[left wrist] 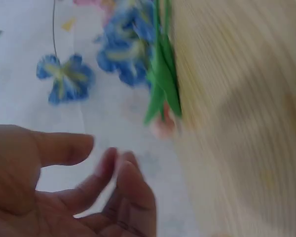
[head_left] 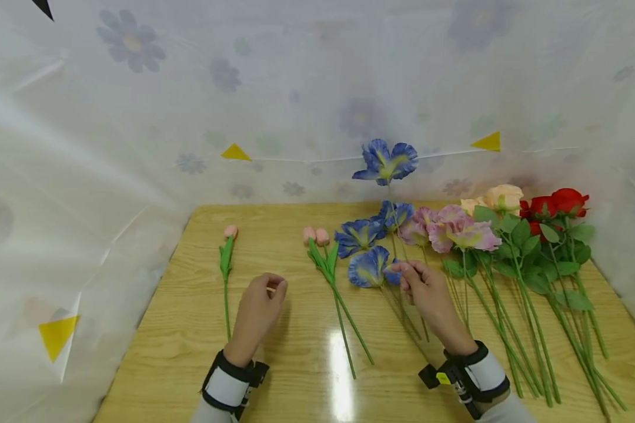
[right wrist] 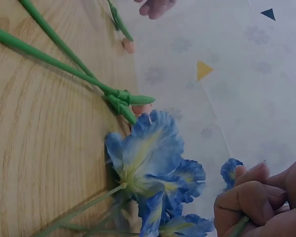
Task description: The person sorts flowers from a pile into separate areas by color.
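Note:
My right hand (head_left: 431, 299) pinches the thin stem of a blue artificial iris (head_left: 385, 163), whose bloom stands raised above the others at the back of the table. In the right wrist view, a bit of green stem (right wrist: 240, 226) shows among the curled fingers. Below the hand lie several blue irises (head_left: 367, 267). My left hand (head_left: 259, 311) hovers over the table with loosely bent fingers, thumb and fingertips apart and nothing between them. It is between a single pink tulip (head_left: 226, 258) and two pink tulips (head_left: 328, 267) with crossed stems.
Pink-purple flowers (head_left: 463, 229), peach roses (head_left: 503, 198) and red roses (head_left: 568, 201) lie along the right side of the wooden table (head_left: 164, 329), stems toward the front. A pale flower-printed sheet (head_left: 296, 88) with yellow triangles hangs behind and at the sides.

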Demonstrator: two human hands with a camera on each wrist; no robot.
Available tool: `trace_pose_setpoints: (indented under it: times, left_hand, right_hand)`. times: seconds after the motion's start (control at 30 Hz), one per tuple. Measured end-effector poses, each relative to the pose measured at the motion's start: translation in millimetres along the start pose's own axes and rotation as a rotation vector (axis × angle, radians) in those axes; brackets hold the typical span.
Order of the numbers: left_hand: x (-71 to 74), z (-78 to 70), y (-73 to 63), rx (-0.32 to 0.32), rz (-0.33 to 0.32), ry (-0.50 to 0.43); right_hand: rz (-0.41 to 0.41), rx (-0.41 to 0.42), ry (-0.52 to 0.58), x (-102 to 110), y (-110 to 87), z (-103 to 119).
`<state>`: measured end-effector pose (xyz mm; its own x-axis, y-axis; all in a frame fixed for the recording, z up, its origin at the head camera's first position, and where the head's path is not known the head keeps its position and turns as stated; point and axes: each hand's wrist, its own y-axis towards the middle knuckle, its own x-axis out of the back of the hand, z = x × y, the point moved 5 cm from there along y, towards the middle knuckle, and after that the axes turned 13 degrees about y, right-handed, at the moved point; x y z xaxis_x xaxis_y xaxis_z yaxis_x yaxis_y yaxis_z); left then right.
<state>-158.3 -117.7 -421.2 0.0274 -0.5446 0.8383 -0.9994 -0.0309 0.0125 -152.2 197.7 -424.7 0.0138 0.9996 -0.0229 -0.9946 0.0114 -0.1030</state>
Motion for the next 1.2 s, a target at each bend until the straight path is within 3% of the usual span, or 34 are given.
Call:
trace_pose_setpoints:
  times: [0.2,0.3,0.43,0.63,0.8,0.93,1.1,1.2]
  left_hand:
    - [17.8,48.0,6.3,0.204,0.006,0.23]
    - [20.9,66.8,8.6,0.271,0.035,0.294]
    - [20.4,84.6,11.8,0.32,0.09,0.32]
    - [17.2,99.0,16.0,0.337,0.139,0.326]
    - [16.4,101.8,19.8,0.298,0.133,0.29]
    - [18.7,99.3,22.3,0.272,0.095,0.247]
    - [22.1,90.8,23.4,0.268,0.083,0.001]
    - [24.9,78.7,24.5,0.24,0.05,-0.12]
  right_hand:
    - [0.001,-0.067,-0.054,4,9.8,-17]
    - [-0.002,-0.106,-0.149,6,12.8,-24]
    - [0.003,-0.117,-0.292,7,13.8,-27]
    - [0.043,-0.112,-0.34,4,11.7,-32]
    - [0.049,-0.06,-0.422,3,11.1,-36]
    - [0.008,-0.007,-0.455,2,10.5,-34]
    - [-0.066,0.064,-0.456,0,7.9,-25]
    - [-0.064,0.099,-0.42,-6,4.4,-17]
